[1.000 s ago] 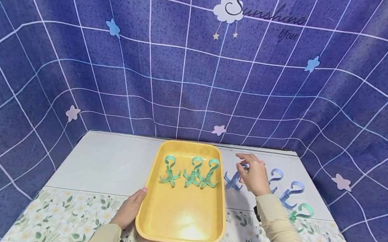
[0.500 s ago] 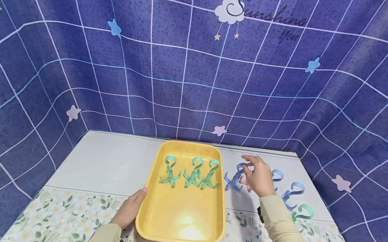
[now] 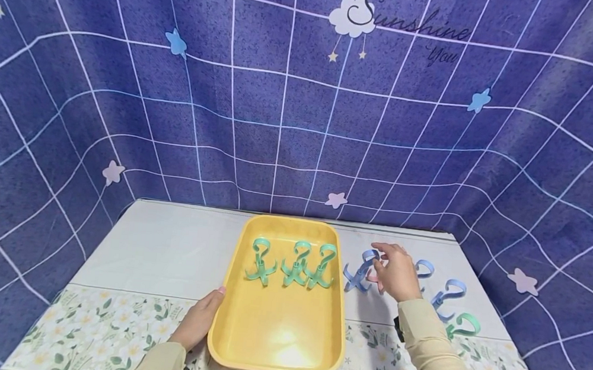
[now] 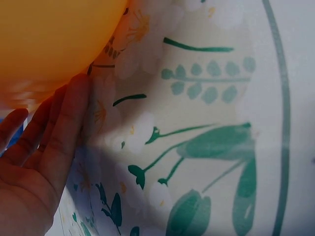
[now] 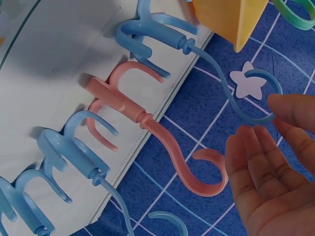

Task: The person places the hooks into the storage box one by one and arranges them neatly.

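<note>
A yellow tray (image 3: 275, 338) sits mid-table with three green hooks (image 3: 295, 265) standing in a row at its far end. My left hand (image 3: 201, 317) rests with straight fingers (image 4: 59, 132) against the tray's left rim (image 4: 54, 34). My right hand (image 3: 384, 260) hovers open just right of the tray, over a pink hook (image 5: 147, 123) that it mostly hides in the head view. A blue hook (image 3: 356, 273) stands between that hand and the tray. In the right wrist view its curled top (image 5: 261, 98) lies right at my fingertips (image 5: 293, 110), and nothing is gripped.
More blue hooks (image 3: 449, 294) and one green hook (image 3: 463, 326) stand in a line to the right of my hand. The table has a white cloth with a floral band (image 3: 100, 327) at the front. A blue grid backdrop (image 3: 283, 100) rises behind.
My right hand has drifted slightly right and lower, over the pink hook. The left hand and the tray have not moved.
</note>
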`<state>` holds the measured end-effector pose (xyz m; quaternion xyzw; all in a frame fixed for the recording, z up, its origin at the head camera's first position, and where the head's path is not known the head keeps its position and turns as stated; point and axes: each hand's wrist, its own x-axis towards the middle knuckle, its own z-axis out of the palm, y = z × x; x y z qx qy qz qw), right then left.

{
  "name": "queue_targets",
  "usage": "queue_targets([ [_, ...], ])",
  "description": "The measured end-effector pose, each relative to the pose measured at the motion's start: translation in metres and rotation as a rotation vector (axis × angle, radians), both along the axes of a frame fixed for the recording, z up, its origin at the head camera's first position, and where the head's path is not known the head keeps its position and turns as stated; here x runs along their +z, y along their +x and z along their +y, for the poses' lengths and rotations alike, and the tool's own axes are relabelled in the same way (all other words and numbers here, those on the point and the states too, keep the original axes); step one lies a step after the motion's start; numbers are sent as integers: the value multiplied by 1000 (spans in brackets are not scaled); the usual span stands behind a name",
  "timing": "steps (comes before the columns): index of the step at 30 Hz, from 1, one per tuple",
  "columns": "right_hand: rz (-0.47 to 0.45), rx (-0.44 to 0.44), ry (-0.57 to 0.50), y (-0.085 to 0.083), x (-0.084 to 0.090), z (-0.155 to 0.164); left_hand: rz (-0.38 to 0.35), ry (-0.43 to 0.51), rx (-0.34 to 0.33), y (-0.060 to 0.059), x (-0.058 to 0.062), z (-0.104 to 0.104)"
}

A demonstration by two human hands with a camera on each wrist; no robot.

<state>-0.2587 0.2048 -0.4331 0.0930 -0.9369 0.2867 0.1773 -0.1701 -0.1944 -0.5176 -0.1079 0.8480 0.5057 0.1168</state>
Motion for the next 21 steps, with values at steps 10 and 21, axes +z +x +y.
queue_targets([
  [10, -108, 9, -35, -3, -5, 2, -16, 16, 5, -1, -1, 0],
  [21, -109, 5, -99, -3, -12, -1, 0, 6, 11, 0, -1, 1],
])
